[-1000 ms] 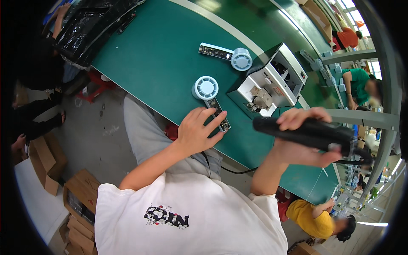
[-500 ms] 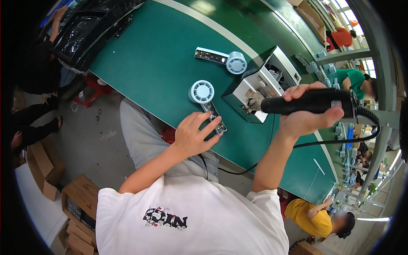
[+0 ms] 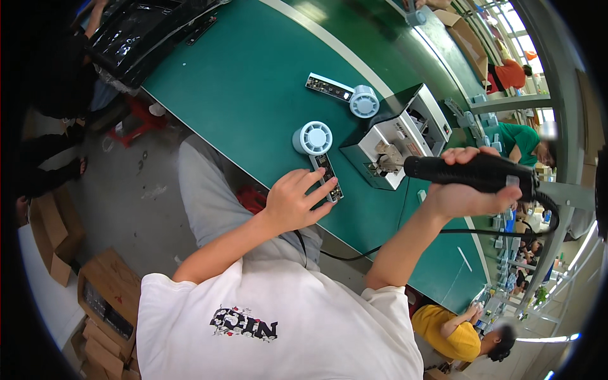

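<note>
My left hand [image 3: 296, 201] holds the handle of a light-blue handheld fan [image 3: 315, 138] against the green table, its fingers lying over the uncovered circuit board. The fan's round, slotted head points away from me. In my right hand [image 3: 468, 190] is a black electric screwdriver [image 3: 456, 170], gripped around its body with the front end pointing left. That end is at the metal outlet of a silver and black screw feeder [image 3: 373, 144]; I cannot tell whether the bit touches it. A second handheld fan [image 3: 363, 101] with its board uncovered lies farther off, left of the feeder.
The screwdriver's black cable [image 3: 494, 231] loops behind my right wrist. A black plastic-wrapped bundle [image 3: 136, 44] sits at the table's far left. Beyond the white table edge runs a green belt [image 3: 361, 38]. A person in yellow [image 3: 446, 329] works at lower right; cardboard boxes [image 3: 111, 285] stand at lower left.
The view has shifted a little. The screwdriver's rear end has dropped while its front stays near the feeder outlet. My left hand remains on the fan handle.
</note>
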`<state>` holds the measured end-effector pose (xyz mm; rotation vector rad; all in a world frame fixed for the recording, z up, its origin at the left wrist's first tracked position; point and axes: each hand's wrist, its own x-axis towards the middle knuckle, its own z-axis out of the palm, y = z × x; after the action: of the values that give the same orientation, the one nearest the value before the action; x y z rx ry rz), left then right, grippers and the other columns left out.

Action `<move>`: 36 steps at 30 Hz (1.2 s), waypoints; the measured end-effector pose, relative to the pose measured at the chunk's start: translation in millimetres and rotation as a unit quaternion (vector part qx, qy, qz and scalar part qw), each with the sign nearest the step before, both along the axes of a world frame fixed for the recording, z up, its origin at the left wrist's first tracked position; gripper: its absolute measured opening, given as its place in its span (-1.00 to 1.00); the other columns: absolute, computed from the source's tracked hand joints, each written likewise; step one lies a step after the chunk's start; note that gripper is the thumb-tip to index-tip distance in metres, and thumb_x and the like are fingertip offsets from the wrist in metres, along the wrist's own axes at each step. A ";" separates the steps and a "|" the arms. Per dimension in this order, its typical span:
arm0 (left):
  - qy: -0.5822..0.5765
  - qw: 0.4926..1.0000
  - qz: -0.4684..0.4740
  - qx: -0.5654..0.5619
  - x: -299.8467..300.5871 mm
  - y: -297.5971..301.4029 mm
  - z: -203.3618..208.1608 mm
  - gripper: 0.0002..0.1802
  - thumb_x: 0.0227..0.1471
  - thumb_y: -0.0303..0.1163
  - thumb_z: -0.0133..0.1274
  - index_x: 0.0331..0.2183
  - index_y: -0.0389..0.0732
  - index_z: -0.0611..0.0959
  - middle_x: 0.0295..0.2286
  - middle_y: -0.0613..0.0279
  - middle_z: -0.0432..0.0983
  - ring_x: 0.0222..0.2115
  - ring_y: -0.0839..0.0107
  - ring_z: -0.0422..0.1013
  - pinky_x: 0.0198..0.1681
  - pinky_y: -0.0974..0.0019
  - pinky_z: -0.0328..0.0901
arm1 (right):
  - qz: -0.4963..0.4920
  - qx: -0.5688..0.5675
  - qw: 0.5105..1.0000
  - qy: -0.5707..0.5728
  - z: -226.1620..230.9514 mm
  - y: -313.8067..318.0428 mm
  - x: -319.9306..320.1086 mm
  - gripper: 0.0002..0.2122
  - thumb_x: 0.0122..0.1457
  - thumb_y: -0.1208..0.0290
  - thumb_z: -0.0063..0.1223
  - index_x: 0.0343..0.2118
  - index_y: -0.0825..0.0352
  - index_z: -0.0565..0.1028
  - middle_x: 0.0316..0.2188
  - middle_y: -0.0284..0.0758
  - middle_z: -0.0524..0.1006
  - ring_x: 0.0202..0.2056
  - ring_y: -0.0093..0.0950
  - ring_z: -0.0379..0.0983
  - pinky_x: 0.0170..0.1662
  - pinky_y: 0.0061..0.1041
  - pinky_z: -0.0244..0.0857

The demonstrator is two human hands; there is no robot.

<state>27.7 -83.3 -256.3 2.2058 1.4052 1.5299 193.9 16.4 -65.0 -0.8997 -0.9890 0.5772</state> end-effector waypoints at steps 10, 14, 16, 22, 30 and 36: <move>-0.001 1.000 -0.004 -0.012 -1.7 -2.9 -0.9 -0.49 -0.29 -0.26 0.36 -0.16 -0.07 0.69 -0.21 0.13 0.51 -0.40 0.16 0.50 -0.36 0.20 0.43 | 0.070 -0.058 0.996 0.022 -17.3 -14.7 -7.2 -0.18 0.04 -0.54 -0.34 -0.34 0.37 0.39 -0.69 -0.25 0.36 -0.71 -0.40 0.30 -0.60 -0.45 0.28; -0.007 1.000 -0.006 -0.004 -0.5 -1.0 1.5 -0.50 -0.27 -0.26 0.35 -0.16 -0.07 0.68 -0.18 0.12 0.52 -0.39 0.15 0.51 -0.34 0.18 0.44 | 0.167 0.012 0.984 0.063 -13.3 -31.2 -30.2 -0.15 0.02 -0.53 -0.28 -0.25 0.42 0.43 -0.65 -0.19 0.42 -0.65 -0.35 0.37 -0.51 -0.36 0.34; -0.007 1.000 -0.005 -0.006 -1.2 -0.7 1.3 -0.50 -0.27 -0.26 0.34 -0.16 -0.07 0.68 -0.18 0.12 0.52 -0.39 0.15 0.51 -0.34 0.19 0.44 | 0.208 0.024 0.973 0.095 -16.5 -31.5 -49.6 -0.14 0.02 -0.53 -0.26 -0.23 0.42 0.45 -0.64 -0.18 0.43 -0.63 -0.33 0.37 -0.47 -0.33 0.34; -0.005 1.000 -0.001 -0.014 -1.2 -2.3 -0.6 -0.50 -0.27 -0.25 0.34 -0.16 -0.07 0.68 -0.18 0.13 0.52 -0.38 0.15 0.51 -0.32 0.18 0.45 | 0.161 -0.038 0.986 0.018 -32.3 -23.8 -78.3 -0.13 -0.02 -0.56 -0.25 -0.25 0.41 0.41 -0.65 -0.21 0.40 -0.64 -0.35 0.34 -0.51 -0.40 0.30; 0.000 1.000 -0.002 -0.021 -2.3 -4.2 -3.2 -0.49 -0.29 -0.26 0.33 -0.16 -0.06 0.68 -0.21 0.14 0.52 -0.37 0.15 0.50 -0.29 0.17 0.44 | 0.172 -0.049 0.983 0.034 -43.8 -17.2 -86.6 -0.17 0.03 -0.53 -0.30 -0.27 0.39 0.40 -0.65 -0.25 0.38 -0.65 -0.38 0.32 -0.52 -0.42 0.29; 0.004 1.000 -0.009 -0.018 -0.6 -3.2 -1.1 -0.49 -0.30 -0.27 0.30 -0.19 -0.18 0.68 -0.20 0.11 0.53 -0.36 0.20 0.45 -0.25 0.21 0.43 | 0.144 -0.055 0.988 0.012 -48.2 -19.2 -90.5 -0.17 0.03 -0.55 -0.30 -0.28 0.37 0.38 -0.65 -0.27 0.37 -0.64 -0.40 0.32 -0.53 -0.44 0.28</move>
<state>27.1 -86.5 -257.5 2.1991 1.4013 1.4797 103.4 -2.8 -113.2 -0.8500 -1.0825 0.8919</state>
